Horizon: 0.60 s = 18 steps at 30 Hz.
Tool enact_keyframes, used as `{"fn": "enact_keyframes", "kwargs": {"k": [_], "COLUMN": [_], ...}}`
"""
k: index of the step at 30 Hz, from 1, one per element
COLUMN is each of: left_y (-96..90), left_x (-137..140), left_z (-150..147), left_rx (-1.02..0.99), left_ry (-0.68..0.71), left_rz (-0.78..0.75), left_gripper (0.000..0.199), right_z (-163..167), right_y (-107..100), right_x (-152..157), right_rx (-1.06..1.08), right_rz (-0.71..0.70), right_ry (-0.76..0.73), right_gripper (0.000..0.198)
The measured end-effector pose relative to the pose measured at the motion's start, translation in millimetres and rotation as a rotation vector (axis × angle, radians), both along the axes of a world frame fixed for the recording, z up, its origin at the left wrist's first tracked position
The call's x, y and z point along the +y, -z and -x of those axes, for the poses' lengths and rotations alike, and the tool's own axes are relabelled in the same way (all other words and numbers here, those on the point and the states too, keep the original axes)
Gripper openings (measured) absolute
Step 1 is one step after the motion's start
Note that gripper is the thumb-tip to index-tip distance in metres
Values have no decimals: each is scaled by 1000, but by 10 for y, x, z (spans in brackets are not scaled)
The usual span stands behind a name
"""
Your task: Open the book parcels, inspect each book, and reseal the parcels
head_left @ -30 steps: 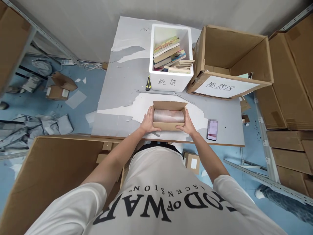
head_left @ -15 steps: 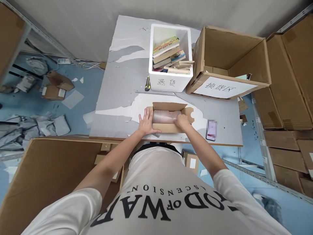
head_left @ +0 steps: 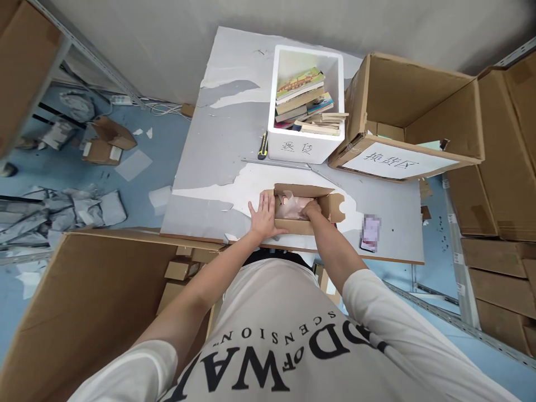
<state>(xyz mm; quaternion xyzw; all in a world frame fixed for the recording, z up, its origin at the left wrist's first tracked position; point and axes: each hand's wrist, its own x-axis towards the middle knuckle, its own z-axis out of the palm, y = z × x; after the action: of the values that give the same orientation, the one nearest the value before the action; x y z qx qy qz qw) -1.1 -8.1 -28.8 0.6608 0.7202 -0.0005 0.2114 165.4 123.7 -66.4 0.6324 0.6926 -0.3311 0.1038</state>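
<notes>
On the table edge in front of me lies a small open cardboard box (head_left: 293, 226), long side toward me. Inside it is crumpled, pinkish translucent wrapping (head_left: 293, 207), with a small red-and-white patch at its left end. What the wrapping covers is hidden. My left hand (head_left: 264, 216) rests with fingers spread on the box's left end, thumb along the near side, and holds nothing. My right hand (head_left: 312, 210) reaches into the right part of the box, its fingers curled against the wrapping; the fingertips are partly hidden.
Behind the box stand a white foam bin (head_left: 305, 146) with several books and a large cardboard carton (head_left: 360, 111) with a handwritten label. A yellow-black utility knife (head_left: 263, 146) lies beside the bin. A phone (head_left: 370, 232) is at right. A big open carton (head_left: 113, 279) stands below left.
The smooth, roll-like wrapping in the box now looks crumpled and loose at its left end. My right hand sits deeper in the box. The whole view has shifted slightly.
</notes>
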Motion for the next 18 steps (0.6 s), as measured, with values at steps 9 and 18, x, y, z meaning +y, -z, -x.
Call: {"fn": "enact_keyframes", "kwargs": {"k": [9, 18], "left_y": [-42, -130], "left_x": [49, 277], "left_z": [-125, 4], "left_rx": [32, 64], "left_ry": [-65, -59], "left_rz": [-31, -64], "left_gripper": [129, 131], "right_z": [-11, -434], "right_y": [-442, -982], "right_x": [-16, -211], "right_rx": [-143, 293], "right_rz": [52, -279], "right_ry": [45, 126], "right_gripper": [58, 61]}}
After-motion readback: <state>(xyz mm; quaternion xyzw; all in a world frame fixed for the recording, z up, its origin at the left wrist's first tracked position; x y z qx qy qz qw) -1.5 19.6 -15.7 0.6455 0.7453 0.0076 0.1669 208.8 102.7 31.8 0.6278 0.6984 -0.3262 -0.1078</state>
